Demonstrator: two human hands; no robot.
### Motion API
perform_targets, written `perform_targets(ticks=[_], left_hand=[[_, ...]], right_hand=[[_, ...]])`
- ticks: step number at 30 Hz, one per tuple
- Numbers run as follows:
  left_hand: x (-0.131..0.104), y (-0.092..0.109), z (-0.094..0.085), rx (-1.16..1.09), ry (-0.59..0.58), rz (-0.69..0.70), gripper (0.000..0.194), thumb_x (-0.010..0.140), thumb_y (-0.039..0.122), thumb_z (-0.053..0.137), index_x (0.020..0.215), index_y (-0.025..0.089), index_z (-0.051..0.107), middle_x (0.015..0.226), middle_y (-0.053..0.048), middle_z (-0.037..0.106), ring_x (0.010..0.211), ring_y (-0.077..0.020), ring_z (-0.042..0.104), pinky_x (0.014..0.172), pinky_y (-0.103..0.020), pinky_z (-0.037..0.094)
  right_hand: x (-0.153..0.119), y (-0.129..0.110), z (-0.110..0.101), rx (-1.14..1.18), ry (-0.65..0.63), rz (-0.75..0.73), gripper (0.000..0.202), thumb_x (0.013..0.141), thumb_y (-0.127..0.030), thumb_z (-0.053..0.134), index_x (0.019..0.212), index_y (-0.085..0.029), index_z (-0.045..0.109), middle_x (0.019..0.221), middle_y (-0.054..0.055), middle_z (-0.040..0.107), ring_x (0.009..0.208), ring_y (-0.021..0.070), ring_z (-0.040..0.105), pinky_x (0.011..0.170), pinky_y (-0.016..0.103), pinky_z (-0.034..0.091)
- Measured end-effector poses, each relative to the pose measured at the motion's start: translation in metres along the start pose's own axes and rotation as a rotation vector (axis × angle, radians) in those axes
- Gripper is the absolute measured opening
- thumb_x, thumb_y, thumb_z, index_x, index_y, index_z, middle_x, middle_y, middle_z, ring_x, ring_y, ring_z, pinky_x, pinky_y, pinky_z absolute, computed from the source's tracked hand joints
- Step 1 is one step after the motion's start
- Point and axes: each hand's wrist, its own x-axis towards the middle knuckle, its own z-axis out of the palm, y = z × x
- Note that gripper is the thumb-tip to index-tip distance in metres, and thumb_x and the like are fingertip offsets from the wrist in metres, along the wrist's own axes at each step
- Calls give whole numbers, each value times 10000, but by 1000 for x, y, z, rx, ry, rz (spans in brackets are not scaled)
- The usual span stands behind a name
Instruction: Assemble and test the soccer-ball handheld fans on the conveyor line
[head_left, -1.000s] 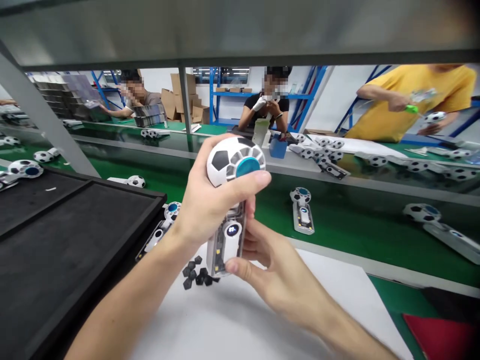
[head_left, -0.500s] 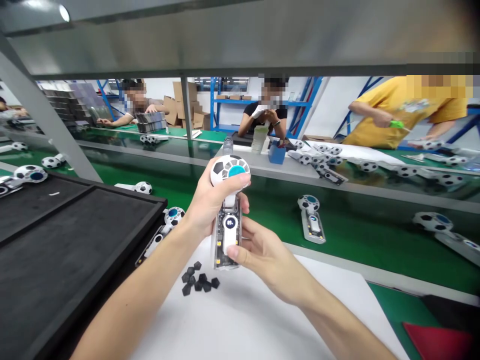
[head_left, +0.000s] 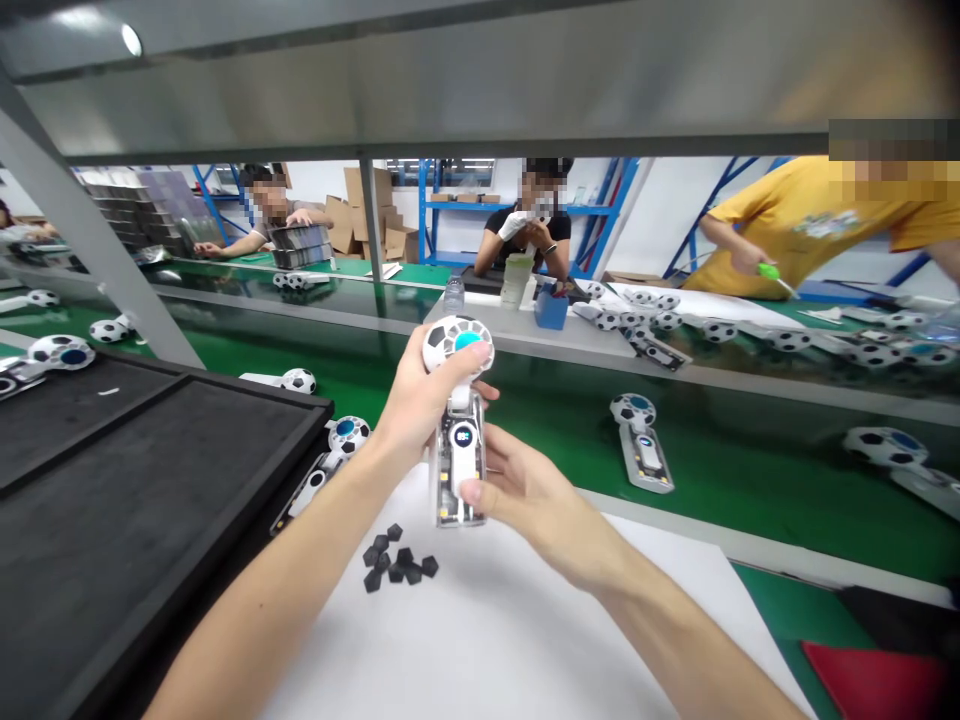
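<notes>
Handheld football fan (head_left: 457, 420): assembled, display lit, held upright above desk (head_left: 487, 640). Left hand (head_left: 416, 405) fingers wrapped below head; right hand (head_left: 517, 490) fingers pinching handle. Black pieces (head_left: 397, 568) loose, unfitted.

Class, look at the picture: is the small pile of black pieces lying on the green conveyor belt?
No, the black pieces lie on the white mat, near the handheld fan, not on the green conveyor belt.
</notes>
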Motion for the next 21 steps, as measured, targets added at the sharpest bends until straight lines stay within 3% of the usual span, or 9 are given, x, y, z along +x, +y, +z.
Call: perform_targets(ticks=[2, 5, 7, 10, 12, 15, 17, 21], left_hand=[[7, -7, -10, 330, 16, 2, 509, 874, 566, 589, 1233, 238, 439, 1128, -74, 634, 940, -211, 680, 771, -312, 553], [15, -12, -34, 827, 1, 7, 532, 915, 565, 502, 1316, 219, 450, 1329, -124, 540, 1232, -262, 533, 990, -376, 459], [16, -10, -51, 998, 6, -17, 459, 894, 499, 556, 1259, 223, 522, 1342, -121, 521, 1269, -298, 485, 1026, -418, 416], [19, -9, -67, 1167, 37, -82, 370, 895, 415, 565, 1212, 222, 564, 1266, -113, 557, 1204, -300, 523, 992, -418, 433], [30, -13, -69, 1280, 58, -147, 372, 910, 399, 560, 1226, 203, 559, 1258, -119, 559, 1184, -290, 536, 976, -426, 454], [63, -22, -67, 1450, 57, -281, 413, 909, 387, 606, 1258, 174, 556, 1337, -127, 519, 1223, -301, 509, 995, -501, 454], [89, -24, -74, 1557, 52, -394, 443, 899, 360, 641, 1290, 173, 550, 1413, -126, 471, 1280, -320, 467, 1039, -557, 419], [110, -11, -112, 1657, 30, -654, 384, 915, 316, 640, 1263, 167, 575, 1344, -121, 544, 1205, -291, 547, 999, -534, 477]], right_hand=[[7, 5, -12, 57, 76, 91, 522, 898, -352, 697, 1337, -156, 494, 1077, 99, 676, 858, 178, 671, 798, 342, 572], [21, 20, -45, -6, 331, 191, 499, 895, -368, 668, 1322, -155, 521, 1057, 109, 705, 834, 191, 693, 759, 344, 579], [28, 34, -77, -106, 509, 201, 564, 876, -315, 674, 1374, -160, 460, 1060, 115, 713, 872, 204, 703, 767, 336, 574], [32, 55, -129, -340, 766, 227, 607, 850, -229, 654, 1399, -116, 424, 927, 114, 715, 784, 229, 699, 706, 352, 558], [29, 64, -159, -511, 878, 250, 505, 860, -237, 619, 1328, -87, 503, 980, 144, 703, 862, 261, 694, 788, 418, 545], [20, 67, -193, -790, 960, 258, 319, 790, -258, 650, 1057, -85, 680, 1056, 214, 676, 1111, 405, 607, 971, 563, 424], [15, 61, -208, -946, 965, 227, 260, 745, -278, 656, 938, -117, 723, 1068, 235, 665, 1201, 477, 533, 1012, 591, 361], [8, 35, -219, -1100, 934, 140, 368, 769, -371, 601, 1032, -141, 717, 1056, 238, 651, 1145, 459, 579, 928, 518, 437]])
